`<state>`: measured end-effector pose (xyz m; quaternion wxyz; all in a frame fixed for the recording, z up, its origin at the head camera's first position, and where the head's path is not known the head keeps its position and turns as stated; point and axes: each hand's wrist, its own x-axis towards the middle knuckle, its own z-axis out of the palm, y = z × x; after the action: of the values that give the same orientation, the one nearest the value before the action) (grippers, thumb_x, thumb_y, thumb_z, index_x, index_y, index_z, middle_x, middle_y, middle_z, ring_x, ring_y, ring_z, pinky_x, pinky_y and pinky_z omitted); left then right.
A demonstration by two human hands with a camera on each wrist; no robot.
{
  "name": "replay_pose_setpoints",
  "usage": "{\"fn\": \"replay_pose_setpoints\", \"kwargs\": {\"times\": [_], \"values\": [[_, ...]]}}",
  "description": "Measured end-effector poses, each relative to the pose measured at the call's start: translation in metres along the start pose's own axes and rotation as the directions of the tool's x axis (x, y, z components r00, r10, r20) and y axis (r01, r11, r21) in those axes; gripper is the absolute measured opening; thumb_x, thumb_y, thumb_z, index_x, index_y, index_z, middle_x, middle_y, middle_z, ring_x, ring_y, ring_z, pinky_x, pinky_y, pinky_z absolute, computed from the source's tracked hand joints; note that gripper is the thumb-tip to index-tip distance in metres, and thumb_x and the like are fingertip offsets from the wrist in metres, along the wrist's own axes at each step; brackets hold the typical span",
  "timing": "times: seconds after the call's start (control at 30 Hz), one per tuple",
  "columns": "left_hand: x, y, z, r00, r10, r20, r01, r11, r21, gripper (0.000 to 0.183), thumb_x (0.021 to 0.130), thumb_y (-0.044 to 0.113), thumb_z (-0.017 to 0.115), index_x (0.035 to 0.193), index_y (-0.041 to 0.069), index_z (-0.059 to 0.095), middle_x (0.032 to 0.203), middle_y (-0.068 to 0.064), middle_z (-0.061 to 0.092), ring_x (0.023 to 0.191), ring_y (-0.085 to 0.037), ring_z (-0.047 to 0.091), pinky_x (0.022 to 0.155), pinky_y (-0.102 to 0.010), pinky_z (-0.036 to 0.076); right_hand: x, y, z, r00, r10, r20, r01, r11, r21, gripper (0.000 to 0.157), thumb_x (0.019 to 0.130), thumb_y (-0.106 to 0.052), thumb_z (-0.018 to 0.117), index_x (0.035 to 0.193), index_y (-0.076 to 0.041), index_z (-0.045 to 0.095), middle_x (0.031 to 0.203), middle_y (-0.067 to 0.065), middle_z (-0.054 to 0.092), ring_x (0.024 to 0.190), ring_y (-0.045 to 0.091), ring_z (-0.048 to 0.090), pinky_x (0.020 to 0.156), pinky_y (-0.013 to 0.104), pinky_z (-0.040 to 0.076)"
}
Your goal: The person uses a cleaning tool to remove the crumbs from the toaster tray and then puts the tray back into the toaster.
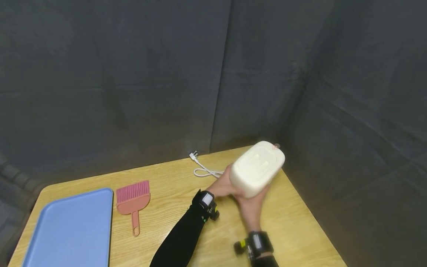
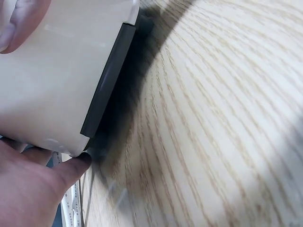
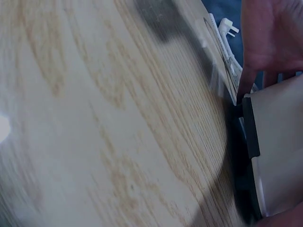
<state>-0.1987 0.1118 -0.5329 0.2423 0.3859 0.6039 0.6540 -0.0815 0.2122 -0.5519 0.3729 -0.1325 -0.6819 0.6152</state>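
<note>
A cream-white, rounded box-shaped appliance (image 1: pixel 257 167) is tilted in the air over the right end of the wooden table (image 1: pixel 166 222). My left hand (image 1: pixel 223 184) grips its near-left side, and my right hand (image 1: pixel 251 205) cups it from beneath. In the left wrist view the appliance (image 2: pixel 52 90) shows a dark band (image 2: pixel 107 80) along its edge, with my fingers (image 2: pixel 33 184) curled under its corner. The right wrist view shows the same appliance (image 3: pixel 279 142) at the right edge, with a finger (image 3: pixel 267 42) against it. Its white power cord (image 1: pixel 204 170) trails on the table behind.
A blue tray (image 1: pixel 71 230) lies at the table's left end. Beside it is a pink brush with a handle (image 1: pixel 133 202). The cord's plug (image 1: pixel 193 155) lies near the back edge. Dark curtains close in the back and right sides.
</note>
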Motion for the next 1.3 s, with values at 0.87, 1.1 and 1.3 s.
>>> {"fn": "replay_pose_setpoints", "kwargs": {"times": [0.87,1.1,1.3], "values": [[-0.008,0.0,-0.007,1.0,0.012,-0.004,-0.012,0.999,0.038,0.116,0.065,0.009,0.094,0.158,0.033,0.029,0.152,0.007,0.046,0.132,-0.016,0.05,0.111,-0.045,0.038,0.001,0.0,0.008,0.996,-0.086,0.022,0.085,0.995,0.056,0.136,0.059,0.003,0.097,0.163,-0.024,0.012,0.16,-0.001,0.031,0.14,0.024,0.041,0.118,0.042,0.031],[-0.014,-0.002,-0.01,1.0,-0.002,-0.01,0.002,0.999,0.05,0.116,0.066,0.011,0.095,0.158,0.036,0.029,0.152,0.009,0.045,0.133,-0.013,0.05,0.111,-0.045,0.038,-0.002,0.003,0.012,0.994,-0.11,0.025,0.109,0.993,0.044,0.137,0.061,-0.001,0.097,0.163,-0.023,0.009,0.162,-0.001,0.029,0.142,0.023,0.039,0.117,0.041,0.032],[-0.014,-0.003,-0.012,1.0,0.02,-0.001,-0.02,0.999,0.025,0.116,0.064,0.008,0.094,0.157,0.035,0.031,0.152,0.008,0.046,0.133,-0.016,0.05,0.111,-0.045,0.038,-0.006,0.005,0.015,0.997,-0.077,0.01,0.077,0.997,0.031,0.139,0.06,-0.004,0.098,0.164,-0.026,0.007,0.162,-0.004,0.028,0.143,0.02,0.038,0.118,0.042,0.029]]}}
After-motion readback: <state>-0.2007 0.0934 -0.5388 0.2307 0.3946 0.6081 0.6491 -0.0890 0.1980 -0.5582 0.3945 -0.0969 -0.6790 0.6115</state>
